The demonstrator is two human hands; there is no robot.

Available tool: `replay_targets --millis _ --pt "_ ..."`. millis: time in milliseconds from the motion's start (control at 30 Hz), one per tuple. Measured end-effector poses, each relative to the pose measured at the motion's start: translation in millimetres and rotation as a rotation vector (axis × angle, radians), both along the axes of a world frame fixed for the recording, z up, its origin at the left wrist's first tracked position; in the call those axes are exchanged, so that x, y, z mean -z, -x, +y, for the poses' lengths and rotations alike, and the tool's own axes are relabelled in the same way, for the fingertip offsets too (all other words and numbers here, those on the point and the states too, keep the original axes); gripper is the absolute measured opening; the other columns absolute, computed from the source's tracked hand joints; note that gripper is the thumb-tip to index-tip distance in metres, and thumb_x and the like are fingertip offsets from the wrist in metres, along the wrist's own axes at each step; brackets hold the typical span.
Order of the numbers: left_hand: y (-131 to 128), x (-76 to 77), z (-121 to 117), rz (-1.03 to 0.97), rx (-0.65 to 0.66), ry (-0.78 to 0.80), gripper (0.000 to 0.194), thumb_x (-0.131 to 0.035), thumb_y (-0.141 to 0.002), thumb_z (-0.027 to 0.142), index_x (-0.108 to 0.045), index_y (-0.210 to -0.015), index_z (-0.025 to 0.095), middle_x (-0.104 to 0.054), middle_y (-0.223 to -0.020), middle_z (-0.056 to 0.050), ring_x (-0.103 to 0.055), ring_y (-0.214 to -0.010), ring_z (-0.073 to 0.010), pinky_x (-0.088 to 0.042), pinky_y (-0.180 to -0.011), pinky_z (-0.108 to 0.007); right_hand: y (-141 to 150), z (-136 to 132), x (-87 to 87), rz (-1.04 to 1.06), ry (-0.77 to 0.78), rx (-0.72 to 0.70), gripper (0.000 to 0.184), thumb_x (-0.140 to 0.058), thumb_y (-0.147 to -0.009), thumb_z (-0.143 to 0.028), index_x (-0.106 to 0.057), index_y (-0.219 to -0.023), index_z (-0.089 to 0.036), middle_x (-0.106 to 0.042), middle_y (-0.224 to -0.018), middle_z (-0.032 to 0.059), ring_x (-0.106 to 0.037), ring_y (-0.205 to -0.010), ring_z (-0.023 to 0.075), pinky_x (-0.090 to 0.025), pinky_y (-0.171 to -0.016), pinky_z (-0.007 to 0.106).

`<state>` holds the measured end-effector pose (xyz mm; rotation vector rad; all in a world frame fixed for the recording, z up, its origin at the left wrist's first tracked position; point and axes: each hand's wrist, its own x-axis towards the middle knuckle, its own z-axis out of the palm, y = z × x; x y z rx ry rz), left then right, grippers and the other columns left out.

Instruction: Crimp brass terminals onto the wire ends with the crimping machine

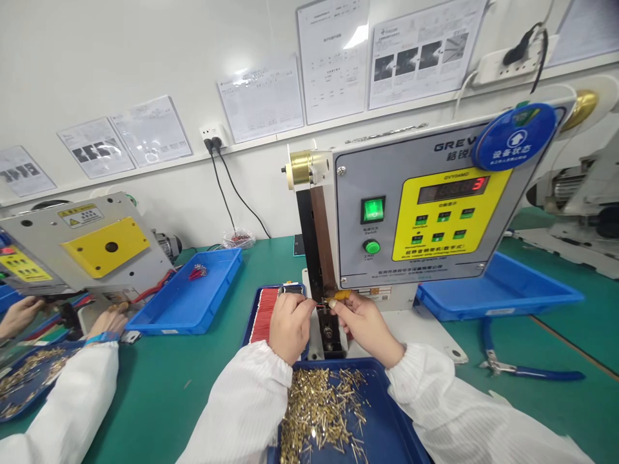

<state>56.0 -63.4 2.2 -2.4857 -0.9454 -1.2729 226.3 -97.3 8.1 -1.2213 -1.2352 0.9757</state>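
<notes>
My left hand (289, 324) and my right hand (365, 324) are both pinched together at the die (323, 308) of a grey and yellow crimping machine (425, 206). Between their fingertips runs a thin wire or pin, too small to name. An orange cot covers one fingertip of the right hand. A blue tray (382, 419) heaped with several small brass terminals (322, 409) lies just below my wrists. Behind the left hand a tray holds a row of red wires (265, 316).
A co-worker's sleeve and hand (104, 325) work at a second machine (82, 248) on the left. Blue trays sit at centre left (193, 299) and at right (503, 293). Blue-handled pliers (527, 369) lie on the green mat at right.
</notes>
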Motion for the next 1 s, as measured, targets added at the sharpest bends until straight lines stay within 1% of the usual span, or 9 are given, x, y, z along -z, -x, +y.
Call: replay_targets --millis 233,367,533,733,1000 --pt "0.6 -0.7 -1.2 -0.014 -0.009 -0.02 0.019 -0.048 -0.089 0.014 -0.064 -0.097 0.02 -0.057 -0.09 -0.008 -0.051 -0.085 -0.0182 -0.045 -0.072 -0.03 0.4 0.0 1.7 0.01 -0.002 0.0 0.026 -0.054 -0.076 -0.047 -0.05 -0.072 -0.022 -0.049 -0.053 -0.005 -0.041 -0.039 0.0098 -0.034 -0.035 0.023" --pt "0.9 -1.6 -1.8 -0.037 -0.006 -0.02 0.019 -0.047 -0.09 0.013 -0.063 -0.098 0.019 -0.057 -0.086 -0.007 -0.051 -0.083 -0.0177 -0.044 -0.072 -0.031 1.2 0.6 4.5 0.0 -0.024 0.027 0.027 -0.054 -0.078 -0.047 -0.049 -0.069 -0.022 -0.047 -0.051 -0.0053 -0.041 -0.039 0.0106 -0.034 -0.037 0.024" --pt "0.5 -1.5 -1.0 -0.04 0.014 -0.018 0.013 -0.048 -0.09 0.014 -0.06 -0.09 0.019 -0.058 -0.084 -0.005 -0.05 -0.082 -0.0178 -0.043 -0.072 -0.031 4.2 -0.1 8.5 -0.086 -0.085 0.097 0.026 -0.054 -0.08 -0.046 -0.049 -0.068 -0.023 -0.052 -0.052 -0.0032 -0.048 -0.044 0.0137 -0.037 -0.042 0.026" --pt "1.2 -0.2 0.6 -0.02 0.01 -0.014 0.012 -0.048 -0.09 0.013 -0.059 -0.089 0.019 -0.058 -0.084 -0.005 -0.05 -0.082 -0.0179 -0.042 -0.072 -0.031 6.7 -2.7 6.2 -0.157 -0.102 0.137 0.022 -0.052 -0.082 -0.041 -0.049 -0.07 -0.023 -0.053 -0.05 -0.0026 -0.051 -0.045 0.0163 -0.039 -0.045 0.027" --pt "1.0 -1.0 0.2 -0.012 0.002 0.003 0.012 -0.049 -0.089 0.013 -0.058 -0.088 0.019 -0.058 -0.083 -0.005 -0.05 -0.082 -0.0184 -0.042 -0.072 -0.031 7.1 -3.2 4.1 -0.16 -0.111 0.14 0.021 -0.052 -0.082 -0.04 -0.05 -0.071 -0.023 -0.054 -0.051 -0.0023 -0.051 -0.045 0.0166 -0.04 -0.046 0.028"
